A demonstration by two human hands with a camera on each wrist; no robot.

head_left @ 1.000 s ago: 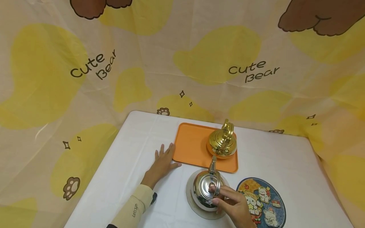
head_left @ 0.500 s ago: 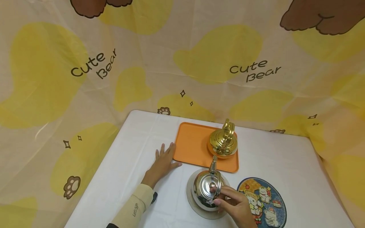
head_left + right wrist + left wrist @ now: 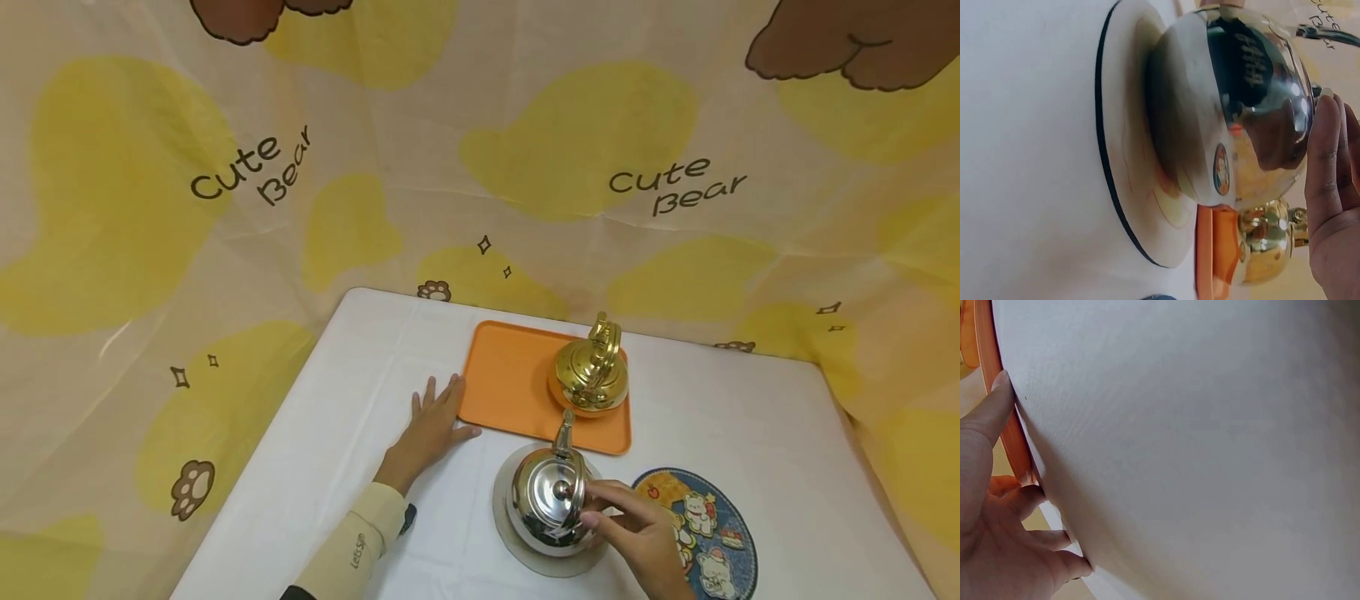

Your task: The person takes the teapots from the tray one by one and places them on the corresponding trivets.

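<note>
A shiny silver kettle (image 3: 551, 512) with an upright hoop handle sits on a round pale mat (image 3: 517, 554), its spout toward the back. My right hand (image 3: 637, 533) is at the kettle's right side, fingertips and thumb right by the handle, with a gap between them. In the right wrist view the fingers (image 3: 1324, 147) extend nearly straight beside the kettle's top. My left hand (image 3: 431, 425) lies spread on the table, its fingers against the left edge of the orange tray (image 3: 502, 383). A gold kettle (image 3: 588, 379) stands on the tray's right part.
A round blue mat (image 3: 716, 521) with cartoon bears lies to the right, partly under my right hand in the head view. White cloth covers the table (image 3: 390, 342). A beige and yellow printed curtain (image 3: 420, 125) hangs behind and on both sides.
My right hand has drawn back to the right, its fingertips moving off the lid knob to the handle's right side. The left hand and both kettles stay in place.
</note>
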